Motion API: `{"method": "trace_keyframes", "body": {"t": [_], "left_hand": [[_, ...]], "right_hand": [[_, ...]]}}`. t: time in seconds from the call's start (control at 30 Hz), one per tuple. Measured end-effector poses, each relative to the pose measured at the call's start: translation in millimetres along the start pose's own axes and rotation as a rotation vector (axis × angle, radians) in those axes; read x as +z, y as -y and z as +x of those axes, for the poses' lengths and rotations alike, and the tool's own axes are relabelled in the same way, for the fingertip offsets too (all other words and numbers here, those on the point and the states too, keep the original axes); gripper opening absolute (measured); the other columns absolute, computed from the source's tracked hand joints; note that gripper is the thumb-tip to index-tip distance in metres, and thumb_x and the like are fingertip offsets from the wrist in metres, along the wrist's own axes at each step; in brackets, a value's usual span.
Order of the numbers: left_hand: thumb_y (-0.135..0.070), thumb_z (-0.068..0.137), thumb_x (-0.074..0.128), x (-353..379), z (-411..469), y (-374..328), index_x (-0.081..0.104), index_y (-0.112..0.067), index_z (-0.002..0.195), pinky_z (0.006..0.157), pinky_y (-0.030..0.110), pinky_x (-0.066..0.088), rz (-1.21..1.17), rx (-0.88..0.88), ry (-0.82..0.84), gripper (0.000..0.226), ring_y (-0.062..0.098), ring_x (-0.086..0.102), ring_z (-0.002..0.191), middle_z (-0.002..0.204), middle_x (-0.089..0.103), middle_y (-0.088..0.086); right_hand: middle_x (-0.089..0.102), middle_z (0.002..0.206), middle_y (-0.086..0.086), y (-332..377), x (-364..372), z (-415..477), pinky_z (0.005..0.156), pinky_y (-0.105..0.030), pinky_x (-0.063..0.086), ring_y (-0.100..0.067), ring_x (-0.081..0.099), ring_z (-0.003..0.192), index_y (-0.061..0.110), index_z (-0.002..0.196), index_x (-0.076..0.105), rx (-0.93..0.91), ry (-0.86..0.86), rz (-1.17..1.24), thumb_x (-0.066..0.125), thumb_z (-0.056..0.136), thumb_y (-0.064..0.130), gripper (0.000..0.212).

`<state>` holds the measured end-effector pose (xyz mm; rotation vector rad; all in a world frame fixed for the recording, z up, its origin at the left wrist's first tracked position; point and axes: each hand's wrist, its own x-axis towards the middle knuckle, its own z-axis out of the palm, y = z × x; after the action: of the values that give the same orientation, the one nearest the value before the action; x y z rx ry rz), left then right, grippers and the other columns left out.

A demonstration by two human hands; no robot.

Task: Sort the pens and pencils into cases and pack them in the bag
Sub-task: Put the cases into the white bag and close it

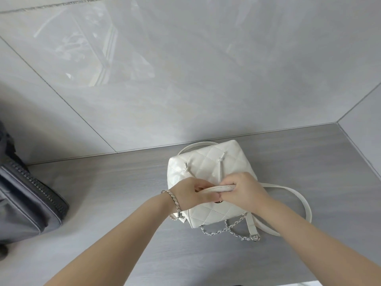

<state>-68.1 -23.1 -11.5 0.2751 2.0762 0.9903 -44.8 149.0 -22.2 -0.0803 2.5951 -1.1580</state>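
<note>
On the grey table, just short of the wall, we find the white quilted bag, its rolled top handle running left to right on the near side. The left hand and right hand meet on it, equally near, fingers curled tight round the handle, knuckles almost touching, forearms converging. We see no pens or cases.
</note>
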Motion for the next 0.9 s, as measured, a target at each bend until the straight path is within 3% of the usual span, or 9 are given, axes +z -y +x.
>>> {"method": "trace_keyframes", "body": {"t": [0.07,0.17,0.27,0.43,0.6,0.7,0.8,0.9], "left_hand": [[-0.025,0.076,0.063,-2,-4,-1,0.064,-0.038,0.108,0.083,0.014,0.044,0.009,0.031,0.040,0.034,0.002,0.059,0.089,0.090,0.066,-0.017],[-0.011,0.071,0.058,-3,-6,-1,0.055,-0.032,0.125,0.087,0.017,0.045,0.073,0.032,0.043,0.058,0.007,0.057,0.099,0.105,0.063,-0.011],[-0.018,0.072,0.068,1,-3,2,0.055,-0.032,0.121,0.093,0.024,0.045,0.123,0.037,0.002,0.052,0.011,0.057,0.108,0.112,0.062,-0.008],[-0.023,0.074,0.074,14,10,-1,0.057,-0.018,0.112,0.080,0.022,0.042,0.090,0.019,-0.179,0.041,0.016,0.056,0.093,0.098,0.060,-0.003],[-0.017,0.074,0.074,13,10,5,0.061,-0.022,0.093,0.092,0.038,0.050,-0.001,0.044,-0.167,0.024,0.024,0.064,0.099,0.100,0.070,0.007],[-0.023,0.071,0.071,16,10,7,0.057,-0.030,0.078,0.090,0.044,0.049,-0.028,0.068,-0.205,0.017,0.030,0.063,0.097,0.098,0.070,0.014],[-0.027,0.072,0.066,19,15,5,0.053,-0.031,0.070,0.084,0.039,0.049,-0.041,0.057,-0.271,0.014,0.029,0.061,0.086,0.088,0.069,0.012],[-0.017,0.082,0.065,19,22,6,0.055,-0.022,0.073,0.071,0.027,0.044,-0.028,0.037,-0.328,0.014,0.017,0.052,0.077,0.076,0.059,0.001]], "right_hand": [[0.052,0.050,0.008,3,3,-4,0.054,-0.025,0.034,-0.007,0.045,0.053,0.030,0.044,0.060,0.032,0.013,0.013,0.079,0.064,0.033,0.028],[0.052,0.065,0.005,5,9,-7,0.058,-0.023,0.033,-0.009,0.049,0.064,0.024,0.051,0.062,0.034,-0.035,0.003,0.080,0.064,0.033,0.023],[0.051,0.079,0.009,4,12,-3,0.062,-0.017,0.037,-0.008,0.055,0.076,0.032,0.060,0.061,0.089,-0.137,0.062,0.084,0.057,0.032,0.023],[0.055,0.069,0.012,4,9,2,0.066,-0.022,0.040,-0.005,0.052,0.070,0.029,0.063,0.057,0.152,-0.160,0.194,0.085,0.055,0.027,0.029],[0.059,0.078,0.012,-7,22,-8,0.070,-0.017,0.040,-0.005,0.055,0.081,0.028,0.069,0.059,0.046,-0.292,0.137,0.082,0.061,0.029,0.024],[0.055,0.084,0.011,-16,32,-15,0.078,-0.022,0.042,-0.008,0.052,0.085,0.028,0.078,0.065,-0.133,-0.523,0.024,0.070,0.069,0.041,0.017],[0.047,0.094,0.012,-28,47,-24,0.083,-0.027,0.038,-0.013,0.046,0.088,0.029,0.095,0.061,-0.393,-0.693,-0.239,0.062,0.075,0.042,0.023],[0.046,0.098,0.010,-38,64,-34,0.079,-0.031,0.042,-0.016,0.047,0.089,0.028,0.106,0.058,-0.440,-0.672,-0.375,0.058,0.081,0.041,0.028]]}}
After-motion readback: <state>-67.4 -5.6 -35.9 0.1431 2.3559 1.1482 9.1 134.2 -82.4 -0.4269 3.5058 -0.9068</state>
